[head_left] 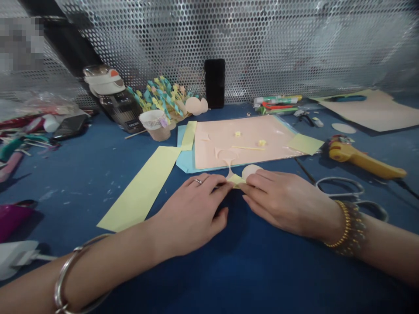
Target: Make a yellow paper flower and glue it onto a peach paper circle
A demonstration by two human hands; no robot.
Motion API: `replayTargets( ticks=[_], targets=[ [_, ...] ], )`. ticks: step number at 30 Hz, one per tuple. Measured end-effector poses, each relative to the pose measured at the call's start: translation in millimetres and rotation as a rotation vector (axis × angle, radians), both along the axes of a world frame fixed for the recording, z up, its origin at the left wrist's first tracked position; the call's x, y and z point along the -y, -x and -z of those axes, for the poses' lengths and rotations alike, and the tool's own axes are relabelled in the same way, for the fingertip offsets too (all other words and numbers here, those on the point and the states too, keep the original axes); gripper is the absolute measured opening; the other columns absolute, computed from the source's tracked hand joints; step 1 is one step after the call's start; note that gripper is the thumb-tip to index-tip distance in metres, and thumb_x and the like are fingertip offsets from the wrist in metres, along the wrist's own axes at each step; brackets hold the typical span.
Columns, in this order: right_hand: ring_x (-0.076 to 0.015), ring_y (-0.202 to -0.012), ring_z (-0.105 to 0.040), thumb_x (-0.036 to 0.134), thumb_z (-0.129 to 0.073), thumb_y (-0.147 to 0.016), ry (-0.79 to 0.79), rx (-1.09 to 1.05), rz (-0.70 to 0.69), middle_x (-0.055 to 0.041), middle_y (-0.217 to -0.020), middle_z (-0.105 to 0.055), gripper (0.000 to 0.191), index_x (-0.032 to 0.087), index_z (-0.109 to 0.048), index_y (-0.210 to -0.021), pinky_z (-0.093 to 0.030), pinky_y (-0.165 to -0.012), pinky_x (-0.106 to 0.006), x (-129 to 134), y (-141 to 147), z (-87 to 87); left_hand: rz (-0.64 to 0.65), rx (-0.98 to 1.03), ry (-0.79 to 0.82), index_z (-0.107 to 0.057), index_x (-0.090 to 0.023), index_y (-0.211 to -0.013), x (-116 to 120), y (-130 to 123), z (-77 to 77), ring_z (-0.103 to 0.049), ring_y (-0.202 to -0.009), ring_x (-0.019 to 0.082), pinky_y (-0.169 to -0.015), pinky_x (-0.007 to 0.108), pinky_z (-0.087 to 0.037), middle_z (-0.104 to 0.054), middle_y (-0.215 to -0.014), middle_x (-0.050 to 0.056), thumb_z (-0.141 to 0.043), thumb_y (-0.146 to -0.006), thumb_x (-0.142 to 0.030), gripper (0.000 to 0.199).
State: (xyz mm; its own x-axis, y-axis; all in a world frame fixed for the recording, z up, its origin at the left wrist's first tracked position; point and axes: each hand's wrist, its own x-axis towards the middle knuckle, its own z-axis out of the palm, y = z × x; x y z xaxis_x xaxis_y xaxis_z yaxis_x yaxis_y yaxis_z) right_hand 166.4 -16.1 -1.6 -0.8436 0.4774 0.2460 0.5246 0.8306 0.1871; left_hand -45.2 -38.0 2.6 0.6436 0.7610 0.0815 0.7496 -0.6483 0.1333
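Observation:
Between my two hands lies a small piece of yellow paper (236, 179) on the blue table. My left hand (196, 209) presses its fingertips on the left end of the paper, with a ring on one finger. From the right, my right hand (284, 200) pinches the other end, its fingers bunched together. A pale round paper disc (251, 172) pokes out behind the right fingers. Just beyond are pink paper sheets (212, 131) bearing tiny yellow paper flowers (262, 142), a thin yellow strip (248, 148) and curved pink offcuts (225, 155).
A long yellow paper strip (140, 187) lies left of my hands. Scissors (340, 187) and a yellow glue gun (366, 161) are at right. Behind stand a paper cup (156, 125), paper flower stems (163, 93), a bottle (114, 100) and a phone (214, 83).

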Motion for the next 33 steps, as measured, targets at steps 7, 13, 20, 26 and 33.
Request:
replayTargets(
  ticks=[7,13,20,26,33],
  targets=[
    [-0.0215,-0.072,-0.054,0.023,-0.038,-0.093,-0.056,0.065,0.032,-0.0074,-0.077,-0.057,0.028,0.011,-0.062,-0.085,-0.044,-0.062,-0.034,-1,3,0.1,0.011,0.067,-0.006,-0.055,-0.017,-0.116,-17,0,-2.4,-0.053,-0.105,0.022,-0.091,0.04,-0.045,-0.058,-0.112,0.007,-0.041,-0.094,-0.025,0.027],
    [-0.0217,-0.074,-0.054,0.026,-0.043,-0.092,-0.102,0.07,0.04,-0.0068,-0.078,-0.057,0.024,0.011,-0.062,-0.086,-0.043,-0.063,-0.034,3,5,-0.7,0.068,-0.044,-0.042,-0.062,-0.015,-0.102,-26,-8,-8.4,-0.058,-0.095,0.021,-0.084,0.036,-0.047,-0.062,-0.095,0.007,-0.04,-0.094,-0.02,0.024],
    [-0.0227,-0.077,-0.055,0.033,-0.047,-0.09,-0.108,0.07,0.103,-0.0074,-0.08,-0.059,0.027,0.011,-0.064,-0.089,-0.041,-0.061,-0.034,1,4,0.4,0.032,-0.049,-0.042,-0.064,-0.016,-0.09,-34,-22,-13.9,-0.061,-0.084,0.02,-0.073,0.033,-0.049,-0.062,-0.085,0.005,-0.045,-0.09,-0.015,0.019],
    [-0.0229,-0.08,-0.056,0.033,-0.047,-0.091,-0.105,0.058,0.086,-0.0067,-0.08,-0.06,0.029,0.01,-0.065,-0.094,-0.04,-0.062,-0.035,-2,1,0.0,-0.021,0.001,-0.013,-0.063,-0.015,-0.089,-35,-25,-9.4,-0.061,-0.087,0.02,-0.072,0.034,-0.049,-0.063,-0.088,0.006,-0.044,-0.089,-0.014,0.019],
    [-0.0181,-0.081,-0.058,0.023,-0.042,-0.093,0.118,-0.21,0.111,-0.0067,-0.085,-0.063,0.026,0.014,-0.067,-0.093,-0.045,-0.072,-0.032,-12,-5,-6.6,-0.107,0.206,-0.006,-0.059,-0.016,-0.09,-31,-20,-7.8,-0.061,-0.083,0.018,-0.07,0.032,-0.047,-0.065,-0.088,0.004,-0.042,-0.091,-0.019,0.018]
  ],
)
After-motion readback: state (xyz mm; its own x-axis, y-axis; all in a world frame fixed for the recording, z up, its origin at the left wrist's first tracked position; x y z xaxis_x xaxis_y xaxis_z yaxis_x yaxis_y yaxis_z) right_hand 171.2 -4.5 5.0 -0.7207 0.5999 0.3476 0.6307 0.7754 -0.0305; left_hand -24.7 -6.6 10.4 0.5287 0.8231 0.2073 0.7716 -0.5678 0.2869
